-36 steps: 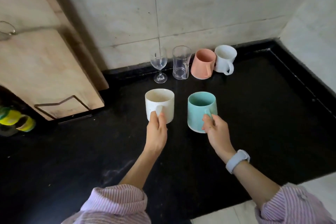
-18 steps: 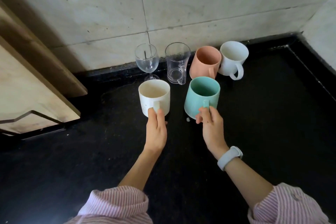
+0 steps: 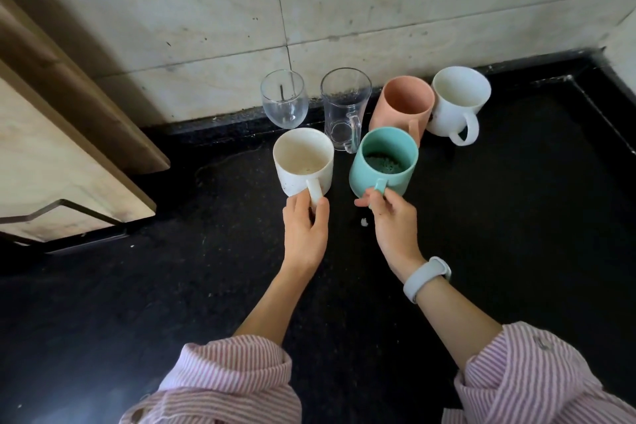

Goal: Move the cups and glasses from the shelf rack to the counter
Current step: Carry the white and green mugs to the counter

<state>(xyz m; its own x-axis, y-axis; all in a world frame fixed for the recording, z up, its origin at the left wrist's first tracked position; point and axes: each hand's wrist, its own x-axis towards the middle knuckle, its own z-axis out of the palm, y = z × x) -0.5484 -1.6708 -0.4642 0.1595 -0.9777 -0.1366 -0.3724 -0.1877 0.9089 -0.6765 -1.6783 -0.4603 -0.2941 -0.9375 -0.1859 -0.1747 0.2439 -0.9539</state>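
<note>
1. Head view: the left hand (image 3: 304, 229) pinches the handle of the cream mug (image 3: 303, 162), thumb on one side and fingers on the other
2. the right hand (image 3: 392, 224) pinches the handle of the teal mug (image 3: 383, 162); a pale band (image 3: 426, 277) sits on that wrist
3. both mugs are upright, side by side and apart, over the black counter (image 3: 516, 217); whether their bases touch it I cannot tell
4. the teal mug has dark speckled residue in its bottom
5. just behind them, a row stands along the wall: wine glass (image 3: 284, 98), glass mug (image 3: 344, 107), pink mug (image 3: 402, 107), white mug (image 3: 454, 101)
6. the pink and white mugs touch or nearly touch; the glass mug's handle points toward the person
7. a small white crumb (image 3: 364, 222) lies on the counter between the hands
8. wooden boards (image 3: 69, 148) with a metal wire frame stand at the left
9. striped pink sleeves (image 3: 223, 382) are rolled up on both arms
</note>
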